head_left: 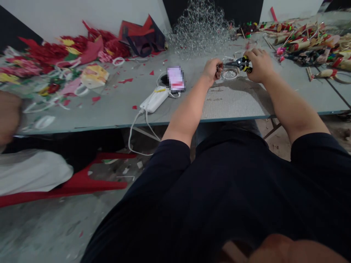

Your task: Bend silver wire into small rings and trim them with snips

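Observation:
My right hand (257,65) is closed round the yellow-and-black handles of a pair of pliers (241,64), whose dark jaws point left. Facing it, my left hand (212,71) is closed with its fingertips on a thin piece of wire (218,68), right by the tips of the jaws. Whether the jaws touch the wire is too small to tell. Just below the pliers, a small clear round dish (229,75) with pale bits lies on the table. Some short thin pieces (215,99) are scattered on the tabletop closer to me.
A heap of tangled silver wire (199,31) stands at the back. Left of my arm lie a phone (176,78) and a white power strip (155,99) with a hanging cord. Red flowers (49,54) and bamboo pieces (300,45) cover both sides. Another person's arm (9,117) is at far left.

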Demonstrator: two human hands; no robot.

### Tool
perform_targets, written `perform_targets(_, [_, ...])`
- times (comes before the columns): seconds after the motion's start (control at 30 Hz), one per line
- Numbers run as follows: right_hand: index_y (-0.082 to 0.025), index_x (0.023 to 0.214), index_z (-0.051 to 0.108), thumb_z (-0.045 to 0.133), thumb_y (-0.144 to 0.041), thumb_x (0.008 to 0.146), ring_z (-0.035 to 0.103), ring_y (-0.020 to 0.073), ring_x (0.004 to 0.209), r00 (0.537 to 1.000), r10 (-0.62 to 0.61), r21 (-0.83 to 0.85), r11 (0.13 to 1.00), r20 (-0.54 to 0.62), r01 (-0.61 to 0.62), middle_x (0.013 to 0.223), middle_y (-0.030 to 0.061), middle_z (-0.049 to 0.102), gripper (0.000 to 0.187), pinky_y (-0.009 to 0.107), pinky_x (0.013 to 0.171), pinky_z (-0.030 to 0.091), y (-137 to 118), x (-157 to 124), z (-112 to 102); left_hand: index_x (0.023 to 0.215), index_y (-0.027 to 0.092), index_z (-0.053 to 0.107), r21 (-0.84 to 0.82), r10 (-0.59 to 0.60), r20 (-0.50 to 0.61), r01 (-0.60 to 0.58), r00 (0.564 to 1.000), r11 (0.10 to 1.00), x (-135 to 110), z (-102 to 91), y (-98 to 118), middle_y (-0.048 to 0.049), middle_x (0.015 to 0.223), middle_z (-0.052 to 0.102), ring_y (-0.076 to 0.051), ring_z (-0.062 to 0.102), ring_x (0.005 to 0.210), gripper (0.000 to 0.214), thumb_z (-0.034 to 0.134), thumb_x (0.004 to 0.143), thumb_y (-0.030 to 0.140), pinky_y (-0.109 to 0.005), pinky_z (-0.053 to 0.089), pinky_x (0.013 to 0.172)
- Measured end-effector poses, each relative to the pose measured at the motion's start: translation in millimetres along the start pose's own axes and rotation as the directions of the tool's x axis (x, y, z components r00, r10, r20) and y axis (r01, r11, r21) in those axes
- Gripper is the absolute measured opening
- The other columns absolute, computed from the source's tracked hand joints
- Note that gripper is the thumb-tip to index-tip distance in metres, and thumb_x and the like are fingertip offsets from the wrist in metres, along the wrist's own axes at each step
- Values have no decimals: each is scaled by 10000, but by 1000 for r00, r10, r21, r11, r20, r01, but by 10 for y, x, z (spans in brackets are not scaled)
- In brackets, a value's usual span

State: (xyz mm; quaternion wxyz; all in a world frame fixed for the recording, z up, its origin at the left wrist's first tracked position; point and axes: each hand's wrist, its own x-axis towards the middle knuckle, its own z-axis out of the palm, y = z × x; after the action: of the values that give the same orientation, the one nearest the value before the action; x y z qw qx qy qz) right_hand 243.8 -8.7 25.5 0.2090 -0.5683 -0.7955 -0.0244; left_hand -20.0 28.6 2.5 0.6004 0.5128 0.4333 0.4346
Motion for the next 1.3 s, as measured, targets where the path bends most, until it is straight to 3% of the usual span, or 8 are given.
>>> perform_targets(0.1, [-310,1733,666,892,-67,1003,472,346,1724,1000,16,61,998,-19,-15,1911,168,570,802,555,1443,269,-11,-12,-15,894,362,514,-12,44,-69,-45,997,999,23,-6,-27,21,603,490,-232,365,833,535,406,1411,278,-336,444,791])
perform_targets(0.2, [-406,1618,728,960,-242,1023,427,381,1700,998,19,126,992,-61,-11,1877,74,620,658,584,1445,268,-7,-29,-22,896,347,536,-27,33,-81,-35,996,999,43,-20,-38,34,594,523,-220,376,829,516,439,1391,235,-318,471,855])
perform_targets(0.33, [-520,1633,707,930,-227,1024,493,331,1688,997,12,15,1000,-76,-11,1869,-47,626,711,540,1467,363,-2,-43,-21,903,305,544,-13,48,-89,-50,995,999,16,-20,-12,56,636,531,-185,359,792,527,445,1419,263,-301,482,911])
perform_targets(0.53, [-160,1769,671,914,8,992,549,421,1694,997,-40,-81,996,-62,35,1836,240,623,832,580,1435,405,-38,-24,-37,890,357,542,52,1,-145,6,989,999,-69,14,33,22,593,478,-205,430,865,515,456,1381,225,-295,486,869])
perform_targets(0.8, [-170,1796,659,814,-193,1036,587,426,1631,995,-83,-200,977,-56,70,1799,220,651,776,604,1385,439,0,13,19,816,313,547,-151,1,-185,-29,983,988,-26,54,17,62,633,495,-182,323,631,507,543,1307,187,-300,312,579])
perform_targets(1.0, [-156,1798,650,808,-266,980,587,405,1604,992,-89,-213,975,-87,68,1789,217,652,840,597,1366,443,43,38,72,823,308,539,-212,-22,-175,-16,984,977,6,50,11,63,632,511,-166,320,637,492,515,1297,177,-278,339,598])
perform_targets(1.17, [-172,1818,634,812,-266,976,549,394,1635,994,-64,-155,987,-84,50,1859,205,606,866,582,1396,390,13,14,38,811,301,527,-278,-37,-204,-22,978,960,44,34,-20,44,644,502,-169,389,615,495,687,1279,281,-326,344,591])
perform_targets(1.3, [-219,1827,631,805,-271,998,553,387,1630,996,-57,-176,983,-69,44,1827,186,639,849,570,1386,397,1,6,30,823,281,545,-204,-13,-180,-24,984,979,7,39,-7,49,687,490,-169,301,638,500,584,1318,221,-321,335,606])
